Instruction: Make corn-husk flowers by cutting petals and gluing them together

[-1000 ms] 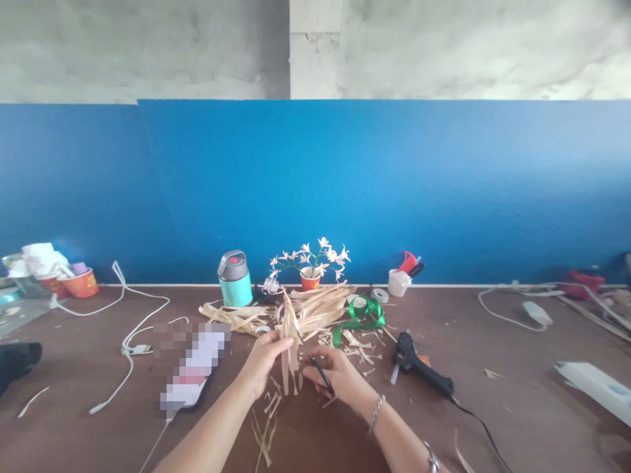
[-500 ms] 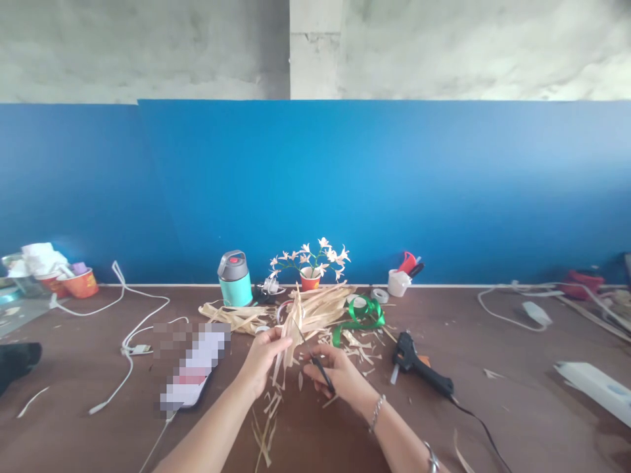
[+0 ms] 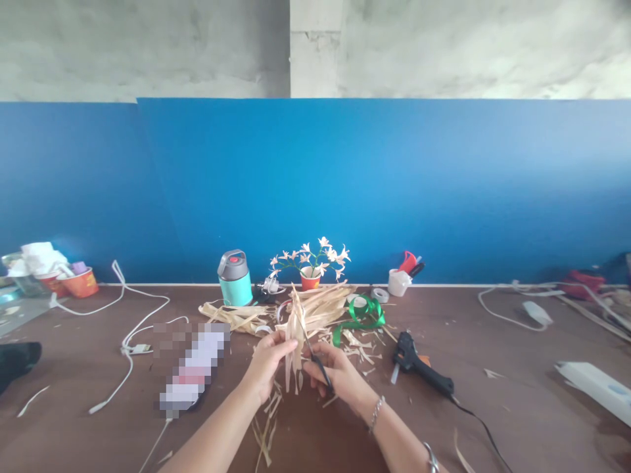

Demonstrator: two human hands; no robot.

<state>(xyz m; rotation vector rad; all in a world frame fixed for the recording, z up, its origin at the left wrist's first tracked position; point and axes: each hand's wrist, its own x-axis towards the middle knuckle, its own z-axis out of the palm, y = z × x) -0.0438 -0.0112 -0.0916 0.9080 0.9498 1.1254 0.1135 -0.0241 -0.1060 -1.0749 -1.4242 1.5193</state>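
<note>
Head view: where is the piece of dried husk (image 3: 294, 335)?

Front and centre, raised over the table (image 3: 305, 440), its tip pointing away from the person and narrow strips hanging from its near end.

Which hand has it?

The left hand (image 3: 269, 360); thumb and fingers are pinched on its left side.

And the right hand (image 3: 340, 376)?

Closed around the dark handles of a pair of scissors (image 3: 323, 372). The blades slant up and to the left along the husk's right edge; whether they bite into it, I cannot tell.

What lies just beyond?

A pile of dried husks (image 3: 325, 312), with a loose green ribbon (image 3: 367, 320) at its right side. Thin scraps (image 3: 363, 349) are scattered nearer the scissors.

Anything behind the pile?

An orange-red paper cup (image 3: 310, 283) holding green stems with small pale flowers (image 3: 324, 242). To its left stands a turquoise flask (image 3: 236, 290) with a grey top.

Right of the hands?

A black glue gun (image 3: 424, 373), lying on its side, its cord running toward the near edge.
</note>
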